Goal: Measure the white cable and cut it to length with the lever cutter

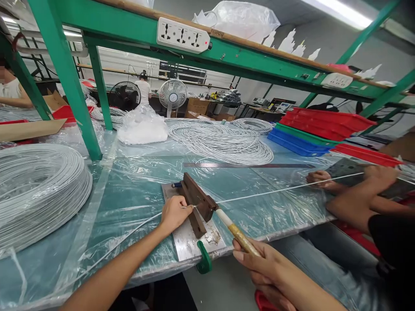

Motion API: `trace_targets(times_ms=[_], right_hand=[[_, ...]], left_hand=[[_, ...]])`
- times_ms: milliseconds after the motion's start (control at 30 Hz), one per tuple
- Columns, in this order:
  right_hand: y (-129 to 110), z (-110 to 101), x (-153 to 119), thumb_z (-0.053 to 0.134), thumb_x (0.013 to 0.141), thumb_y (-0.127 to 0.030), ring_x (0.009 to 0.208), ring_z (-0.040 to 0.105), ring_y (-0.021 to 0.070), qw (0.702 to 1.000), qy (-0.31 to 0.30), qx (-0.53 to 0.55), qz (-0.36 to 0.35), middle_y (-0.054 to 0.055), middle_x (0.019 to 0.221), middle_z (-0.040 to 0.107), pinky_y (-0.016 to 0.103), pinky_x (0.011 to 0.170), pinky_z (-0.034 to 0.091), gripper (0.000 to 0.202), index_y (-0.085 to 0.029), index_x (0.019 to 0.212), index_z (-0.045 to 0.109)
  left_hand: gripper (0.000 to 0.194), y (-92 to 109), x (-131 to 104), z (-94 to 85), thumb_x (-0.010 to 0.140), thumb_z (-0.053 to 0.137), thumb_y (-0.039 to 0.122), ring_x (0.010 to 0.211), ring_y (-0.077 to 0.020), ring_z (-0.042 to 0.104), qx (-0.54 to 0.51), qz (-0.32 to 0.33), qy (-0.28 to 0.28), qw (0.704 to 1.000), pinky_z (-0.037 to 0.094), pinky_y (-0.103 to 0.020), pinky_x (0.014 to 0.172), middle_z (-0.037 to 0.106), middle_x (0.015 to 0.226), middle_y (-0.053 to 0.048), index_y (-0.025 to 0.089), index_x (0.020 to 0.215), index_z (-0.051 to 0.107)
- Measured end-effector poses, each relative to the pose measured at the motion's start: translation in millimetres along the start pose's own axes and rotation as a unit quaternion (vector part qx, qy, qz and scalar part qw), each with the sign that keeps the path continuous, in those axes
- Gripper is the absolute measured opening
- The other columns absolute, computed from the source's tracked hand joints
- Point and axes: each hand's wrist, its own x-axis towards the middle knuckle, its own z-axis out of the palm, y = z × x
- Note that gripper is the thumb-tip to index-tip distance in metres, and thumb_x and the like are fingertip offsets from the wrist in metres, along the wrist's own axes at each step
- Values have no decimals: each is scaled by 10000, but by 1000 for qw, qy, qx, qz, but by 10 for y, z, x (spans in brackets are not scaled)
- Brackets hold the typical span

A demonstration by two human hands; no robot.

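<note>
A brown metal cutter (197,203) is mounted on a metal plate (184,244) at the table's front edge. My left hand (176,212) pinches a white cable (142,223) right beside the cutter's left bar; the cable trails off toward the lower left. Wrapped around the cutter's taped handle (240,236) is my right hand (264,263), low and in front of the table edge. From the cutter's right side another stretch of white cable (272,191) runs taut to a co-worker's hands (320,178) on the right.
A large cable coil (42,190) lies at left, with looser coils (223,140) at the back. A steel ruler (249,165) lies behind the cutter. Stacked trays (308,129) stand back right. A green clamp (204,258) grips the front edge. Green posts (71,82) carry an overhead shelf.
</note>
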Motion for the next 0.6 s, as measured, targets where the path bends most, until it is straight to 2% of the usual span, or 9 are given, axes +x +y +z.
trace_targets(times_ms=[300,367,533,600], right_hand=[[-12,17,-98,612,685,-471,250,203,16,1000,16,21,-13,-130,430,295,111,252,142,378,-217,865,397],[126,15,-20,599,681,-500,249,203,35,999,25,19,-23,-127,427,278,139,253,151,377,-223,861,416],[681,138,281,672,618,-524,459,422,91,976,133,-50,-166,-46,525,382,194,436,372,382,-205,663,467],[787,160,309,646,627,-589,432,422,115,977,126,-59,-160,-37,505,366,218,404,355,382,-233,714,538]], left_hand=[[283,50,-24,-16,669,587,291,512,-100,362,-8,-3,3,1000,198,-229,491,372,487,63,184,499,387],[280,52,-27,-19,665,583,282,508,-100,360,-14,-2,4,1000,193,-229,490,369,484,63,185,498,381],[296,-12,-40,-21,665,577,305,492,-99,354,-48,-1,9,999,199,-229,489,357,478,60,188,497,363],[307,-39,-45,-26,676,575,347,499,-100,364,-71,5,1,997,215,-226,492,368,489,57,188,511,371]])
